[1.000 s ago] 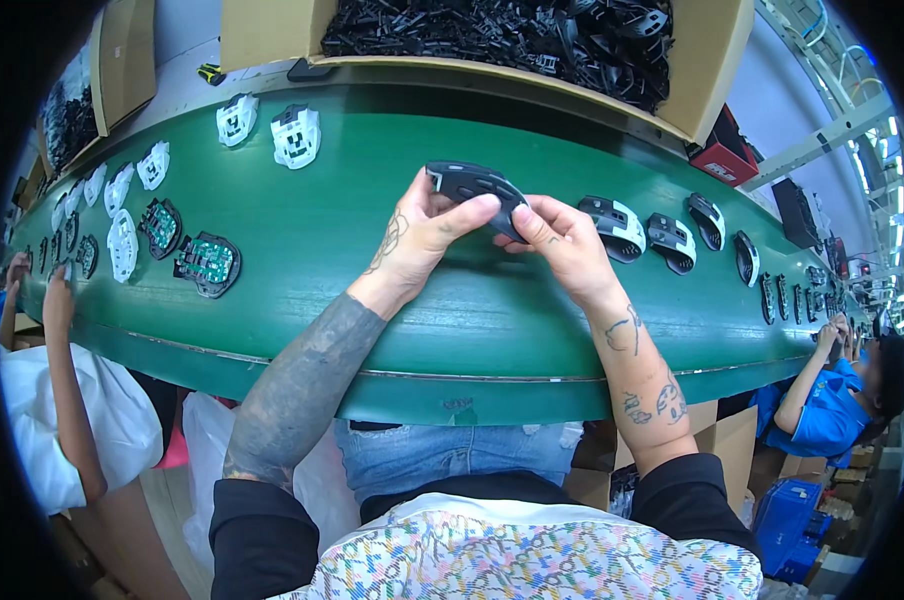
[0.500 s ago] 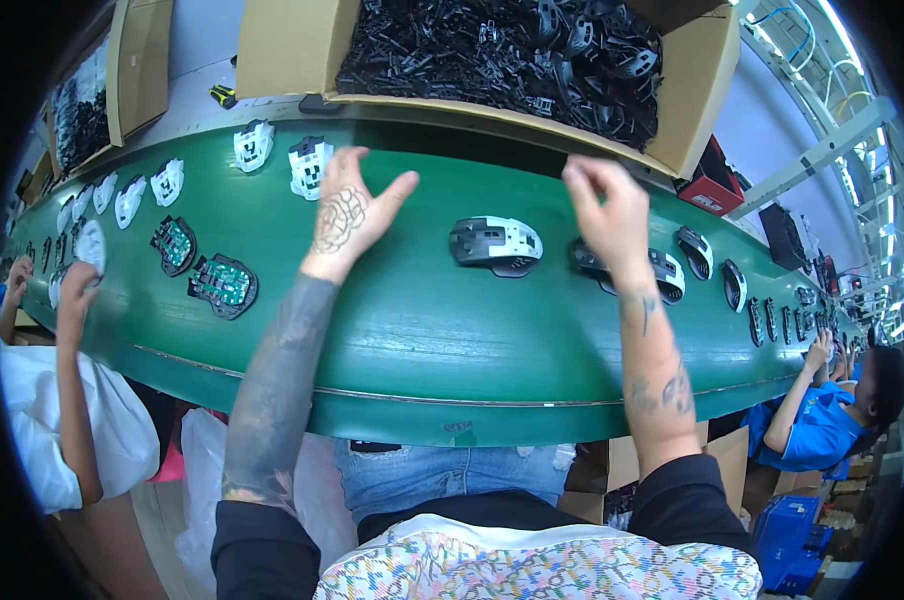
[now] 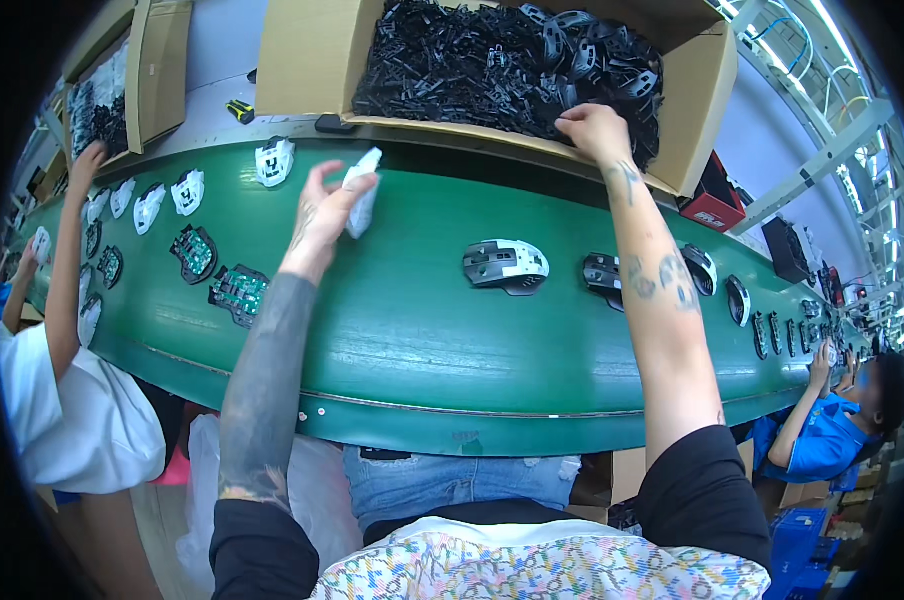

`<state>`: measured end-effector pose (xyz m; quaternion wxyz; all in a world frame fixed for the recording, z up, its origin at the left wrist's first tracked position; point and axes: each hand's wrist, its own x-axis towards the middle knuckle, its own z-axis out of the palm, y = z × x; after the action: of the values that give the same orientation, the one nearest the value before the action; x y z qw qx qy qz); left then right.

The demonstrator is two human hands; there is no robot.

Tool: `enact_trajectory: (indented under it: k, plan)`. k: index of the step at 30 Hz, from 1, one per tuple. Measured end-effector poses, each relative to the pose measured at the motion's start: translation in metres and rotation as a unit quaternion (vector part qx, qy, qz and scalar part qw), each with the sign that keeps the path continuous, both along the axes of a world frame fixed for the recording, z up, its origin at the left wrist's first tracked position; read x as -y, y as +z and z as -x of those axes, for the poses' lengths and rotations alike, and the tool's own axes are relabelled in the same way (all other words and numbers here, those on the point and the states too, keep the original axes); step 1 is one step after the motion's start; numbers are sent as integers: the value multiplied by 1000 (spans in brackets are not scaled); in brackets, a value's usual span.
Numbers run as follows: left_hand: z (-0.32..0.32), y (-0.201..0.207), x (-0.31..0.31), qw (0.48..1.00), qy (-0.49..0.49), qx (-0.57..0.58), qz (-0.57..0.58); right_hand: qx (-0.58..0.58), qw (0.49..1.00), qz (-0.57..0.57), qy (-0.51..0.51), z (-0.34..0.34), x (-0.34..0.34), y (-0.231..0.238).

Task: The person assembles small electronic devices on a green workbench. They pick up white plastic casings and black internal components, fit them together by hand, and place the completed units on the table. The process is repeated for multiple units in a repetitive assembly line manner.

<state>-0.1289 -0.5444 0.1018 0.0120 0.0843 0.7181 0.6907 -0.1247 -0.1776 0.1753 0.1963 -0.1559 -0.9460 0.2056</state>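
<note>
My left hand [image 3: 322, 215] is closed on a white mouse shell [image 3: 363, 205], held tilted above the green belt. My right hand [image 3: 597, 135] reaches over the near wall of a cardboard box [image 3: 697, 110] full of black plastic parts [image 3: 452, 65]. Its fingers are drawn together at the parts; whatever they pinch is too small to make out. On the belt between my arms lies a grey-and-black mouse shell [image 3: 506, 265]. Another dark mouse shell [image 3: 602, 275] is partly hidden by my right forearm.
Green circuit boards in black bases [image 3: 194, 253] and several white shells [image 3: 187, 192] line the belt's left side. More mouse shells [image 3: 738, 300] and narrow black parts [image 3: 760, 335] lie right. Co-workers sit at both ends; one's arm [image 3: 67, 240] reaches toward another box [image 3: 162, 80].
My left hand has picked up the white mouse shell from the belt. My right hand has moved forward to the box of black parts. Pieces on the belt have shifted slightly right.
</note>
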Motion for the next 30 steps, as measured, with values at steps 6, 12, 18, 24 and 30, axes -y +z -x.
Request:
enact_trajectory:
  k: [6,12,18,24,30]
  plan:
    - [-86,12,-51,870,-191,206,-406,-117,890,413,151,-121,70,-33]
    - [-121,-3,-106,964,-151,31,-218,-152,820,535,136,-173,123,-63]
    - [-129,-15,-109,980,-106,-128,-109,-132,814,505,254,-182,113,-74]
    - [-122,-3,-89,963,-221,1,-152,-92,721,619,298,-185,121,-80]
    - [-116,-2,-90,958,-201,31,-201,-253,913,157,279,-181,119,-70]
